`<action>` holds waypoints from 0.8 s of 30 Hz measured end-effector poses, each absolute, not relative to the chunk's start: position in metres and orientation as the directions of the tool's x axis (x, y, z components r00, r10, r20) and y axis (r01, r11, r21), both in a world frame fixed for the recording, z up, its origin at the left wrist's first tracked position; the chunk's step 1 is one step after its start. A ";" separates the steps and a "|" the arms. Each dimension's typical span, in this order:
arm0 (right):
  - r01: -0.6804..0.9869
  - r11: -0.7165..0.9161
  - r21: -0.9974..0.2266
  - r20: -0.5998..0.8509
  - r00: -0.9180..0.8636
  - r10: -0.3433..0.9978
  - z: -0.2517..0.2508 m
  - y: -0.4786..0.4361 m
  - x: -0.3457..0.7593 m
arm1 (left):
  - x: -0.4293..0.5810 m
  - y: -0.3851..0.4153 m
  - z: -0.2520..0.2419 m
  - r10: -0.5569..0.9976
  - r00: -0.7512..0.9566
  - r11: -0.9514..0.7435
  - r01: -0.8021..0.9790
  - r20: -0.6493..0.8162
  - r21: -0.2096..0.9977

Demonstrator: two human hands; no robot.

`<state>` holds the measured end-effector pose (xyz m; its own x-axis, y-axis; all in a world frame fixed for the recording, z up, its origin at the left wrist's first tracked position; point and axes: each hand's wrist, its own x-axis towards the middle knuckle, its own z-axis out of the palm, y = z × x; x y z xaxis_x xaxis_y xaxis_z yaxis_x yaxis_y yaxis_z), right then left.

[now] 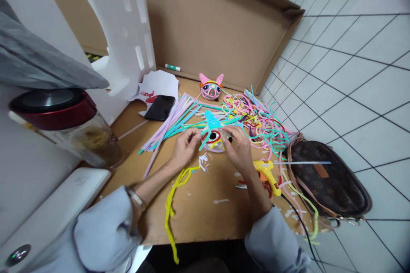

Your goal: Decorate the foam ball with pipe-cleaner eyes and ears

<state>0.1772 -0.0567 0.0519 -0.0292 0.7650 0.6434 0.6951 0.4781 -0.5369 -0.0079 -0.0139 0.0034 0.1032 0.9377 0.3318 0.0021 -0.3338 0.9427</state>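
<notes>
In front of me is a small craft animal face (pixel 219 145) with a red-ringed black eye, yellow trim and a wound blue pipe-cleaner piece (pixel 212 120) standing on its top. My right hand (pixel 238 147) grips its right side, thumb in front, partly covering the second eye. At its left edge, my left hand (pixel 186 147) has thumb and fingers pinched together at a teal pipe cleaner (pixel 205 141) that slants down beside the eye. The fingertips' exact hold is partly hidden. Yellow pipe cleaners (pixel 171 204) lie below my left hand.
A finished-looking pink-eared face (pixel 210 88) sits behind, by a tangle of coloured pipe cleaners (pixel 256 119). Straight ones (pixel 169 126) lie left near a phone (pixel 160 108). A yellow glue gun (pixel 267 175) and brown bag (pixel 329 179) are right; a lidded jar (pixel 96 136) stands left.
</notes>
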 end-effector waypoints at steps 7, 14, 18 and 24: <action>0.639 0.517 -0.569 0.688 0.026 0.725 0.066 -0.065 0.173 | -0.010 -0.021 0.012 0.857 0.010 -0.513 0.114 0.516 0.851; 0.483 0.529 -0.698 0.601 -0.007 0.799 0.065 -0.075 0.159 | -0.005 -0.031 0.032 0.616 0.136 -0.779 0.253 0.776 0.574; 0.393 0.490 -0.778 0.576 0.135 0.806 0.064 -0.071 0.166 | -0.005 -0.019 0.035 0.636 0.134 -0.763 0.256 0.760 0.594; 0.234 0.437 -0.868 0.495 0.351 0.795 0.063 -0.059 0.188 | -0.013 0.015 0.011 0.748 0.203 -0.663 0.260 0.632 0.702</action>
